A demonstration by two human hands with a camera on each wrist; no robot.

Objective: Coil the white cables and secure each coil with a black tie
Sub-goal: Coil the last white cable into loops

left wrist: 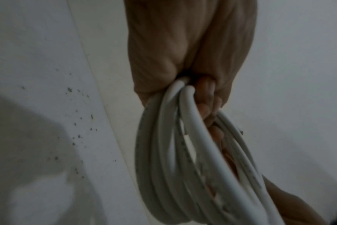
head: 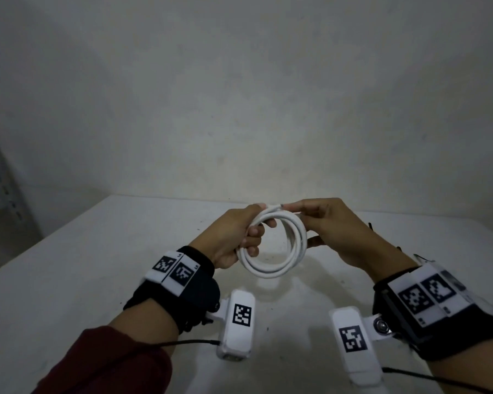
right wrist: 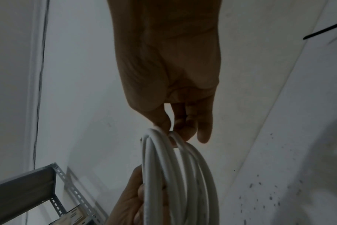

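— Why is the coil of white cable [head: 273, 245] held up off the white table [head: 97, 265] instead of lying on it?

— I think so the loops hang round and even. The left hand [head: 239, 237] has its fingers curled through the ring and wrapped about the bundled strands, which keeps the turns from springing apart.

— And the other hand?

— The right hand [head: 333, 228] pinches the cable's loose end [head: 276, 206] at the top of the coil between thumb and fingertips, the remaining fingers lying loosely along the far side. My guess is it is laying that last bit against the other turns.

— So the winding looks about done?

— It seems so; no slack trails down that I can see. No tie is on it yet. A thin black strip [right wrist: 324, 30] lies on the table beyond the right hand, probably a tie, though it is too small to be sure.
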